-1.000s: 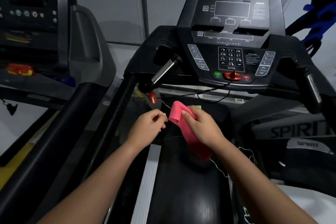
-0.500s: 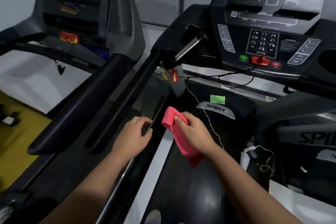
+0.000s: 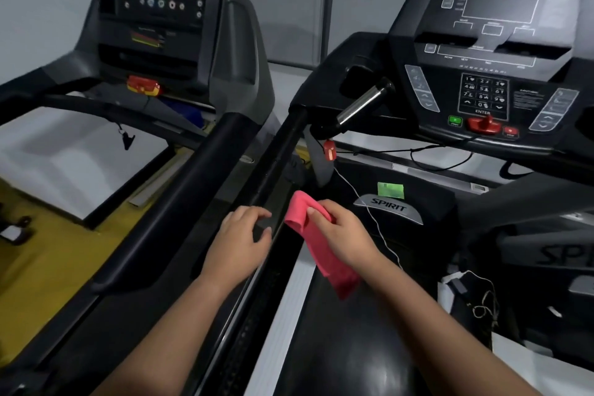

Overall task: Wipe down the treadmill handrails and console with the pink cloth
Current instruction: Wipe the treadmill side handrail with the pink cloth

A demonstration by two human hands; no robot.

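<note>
My right hand (image 3: 340, 235) grips a folded pink cloth (image 3: 324, 254) that hangs down over the black treadmill belt. My left hand (image 3: 239, 241) sits just left of it over the treadmill's left handrail (image 3: 279, 154), with relaxed fingers and nothing in it. The black console (image 3: 488, 67) with keypad, green start button and red safety key stands at the upper right. A chrome pulse grip (image 3: 360, 106) juts out at the console's left side.
A second treadmill (image 3: 160, 26) stands to the left, its black handrail (image 3: 180, 196) running close alongside. A red clip (image 3: 329, 149) on a thin cord dangles below the console. Yellow floor shows at the far left. Loose cables lie at the right.
The view has swung left and down, then back up a little. Both hands dropped from mid-belt toward the left handrail. My left hand, pinched near the cloth a second ago, now hovers over the rail.
</note>
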